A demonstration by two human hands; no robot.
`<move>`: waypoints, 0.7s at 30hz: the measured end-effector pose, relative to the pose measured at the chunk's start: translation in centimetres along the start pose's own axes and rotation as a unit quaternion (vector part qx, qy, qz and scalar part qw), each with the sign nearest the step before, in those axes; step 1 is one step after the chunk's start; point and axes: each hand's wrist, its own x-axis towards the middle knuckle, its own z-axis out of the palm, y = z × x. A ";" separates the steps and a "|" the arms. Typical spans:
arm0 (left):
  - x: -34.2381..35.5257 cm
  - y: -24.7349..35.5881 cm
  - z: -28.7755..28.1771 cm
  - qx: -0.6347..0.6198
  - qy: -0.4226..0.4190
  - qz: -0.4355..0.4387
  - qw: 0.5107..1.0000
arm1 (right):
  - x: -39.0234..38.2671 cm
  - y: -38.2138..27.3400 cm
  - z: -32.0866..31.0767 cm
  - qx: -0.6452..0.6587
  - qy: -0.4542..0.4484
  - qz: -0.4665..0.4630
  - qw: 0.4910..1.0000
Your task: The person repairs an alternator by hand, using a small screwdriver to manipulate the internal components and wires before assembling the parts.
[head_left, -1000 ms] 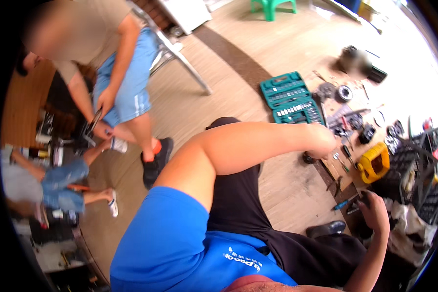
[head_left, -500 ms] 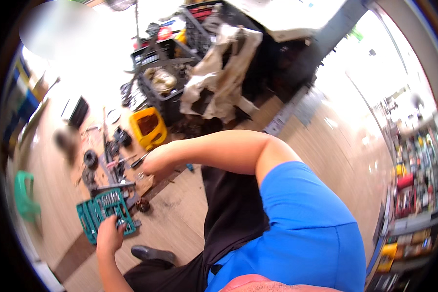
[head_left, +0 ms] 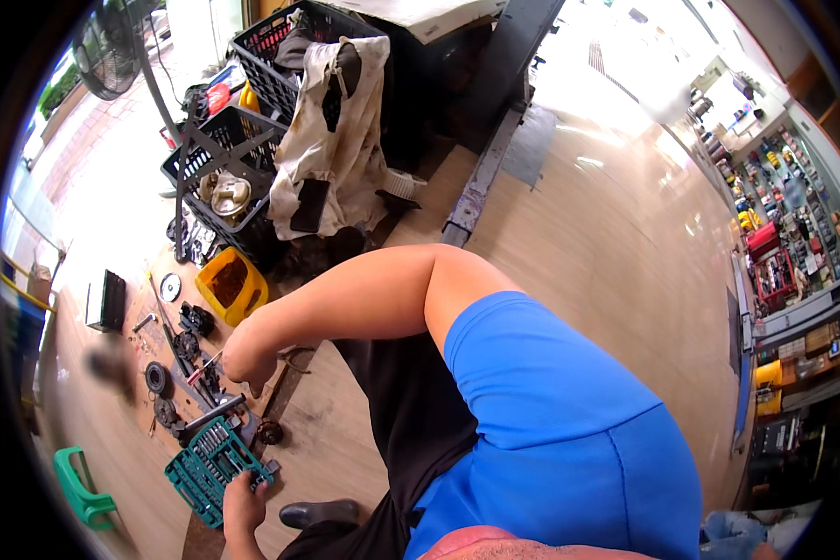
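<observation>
My right hand (head_left: 248, 359) reaches over a cardboard work area among metal parts, fingers bent down beside a red-handled tool (head_left: 199, 371); its grasp is hidden. My left hand (head_left: 243, 504) has curled fingers in the open teal socket case (head_left: 194, 476); what they hold is too small to name. A dark round part (head_left: 269, 431) lies beside the case. A black ring part (head_left: 156, 377), a silver disc (head_left: 170, 287), dark mechanical parts (head_left: 196, 319) and a yellow cut-open jug (head_left: 231, 285) with brown residue lie around my right hand.
Black crates (head_left: 224, 149) with a stained cloth (head_left: 308, 168) stand ahead. A fan (head_left: 105, 51) is upper left, a green stool (head_left: 82, 488) lower left. A metal rail (head_left: 490, 163) crosses the floor (head_left: 607, 243) beside stocked shelves (head_left: 784, 196).
The view has swung right, away from two people seated or standing at left. My left hand has moved to the socket case; my right hand has moved toward the red-handled tool.
</observation>
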 end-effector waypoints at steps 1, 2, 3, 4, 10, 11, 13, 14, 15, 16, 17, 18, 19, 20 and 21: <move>0.1 0.2 -0.2 -0.001 0.002 -0.002 1.000 | 0.0 0.2 0.0 -0.002 0.000 -0.002 1.000; 0.1 0.5 -0.5 -0.002 0.004 -0.003 1.000 | -0.1 0.2 0.0 -0.007 0.009 -0.002 1.000; 0.1 0.6 -0.6 -0.003 0.006 -0.005 1.000 | -0.3 0.1 -0.1 -0.004 0.008 -0.001 1.000; 0.1 0.5 -0.7 -0.003 0.015 -0.002 1.000 | -0.5 0.0 -0.4 -0.002 0.007 0.000 1.000; 0.3 0.9 -1.1 0.008 0.011 -0.011 1.000 | -0.8 0.0 -0.7 -0.007 -0.013 0.000 1.000; 0.3 0.9 -1.1 0.003 0.014 -0.011 1.000 | -0.6 0.0 -0.5 -0.007 -0.010 -0.002 1.000; 0.2 0.9 -1.1 0.014 0.018 -0.011 1.000 | -0.4 0.0 -0.3 -0.007 -0.005 -0.004 1.000; 0.2 0.9 -1.1 0.019 0.020 -0.010 1.000 | -0.3 -0.1 -0.2 -0.005 -0.006 -0.004 1.000; 0.1 1.0 -1.1 0.019 0.019 -0.010 1.000 | -0.3 -0.1 -0.2 -0.002 -0.006 -0.004 1.000; 0.0 1.1 -1.2 0.018 0.018 -0.010 1.000 | -0.3 -0.1 -0.3 0.000 -0.006 -0.003 1.000; 0.0 1.2 -1.2 0.017 0.017 -0.009 1.000 | -0.3 -0.2 -0.3 0.001 -0.007 -0.002 1.000; 0.0 1.1 -1.1 0.016 0.019 -0.009 1.000 | -0.4 -0.2 -0.4 0.002 -0.008 -0.001 1.000; 0.0 1.0 -0.9 0.014 0.020 -0.008 1.000 | -0.4 -0.3 -0.5 0.002 -0.009 0.000 1.000; -0.1 1.0 -0.8 0.011 0.022 -0.007 1.000 | -0.4 -0.4 -0.5 0.001 -0.008 0.000 1.000; -0.1 1.0 -0.8 0.009 0.018 -0.012 1.000 | -0.5 -0.4 -0.6 0.000 -0.007 -0.001 1.000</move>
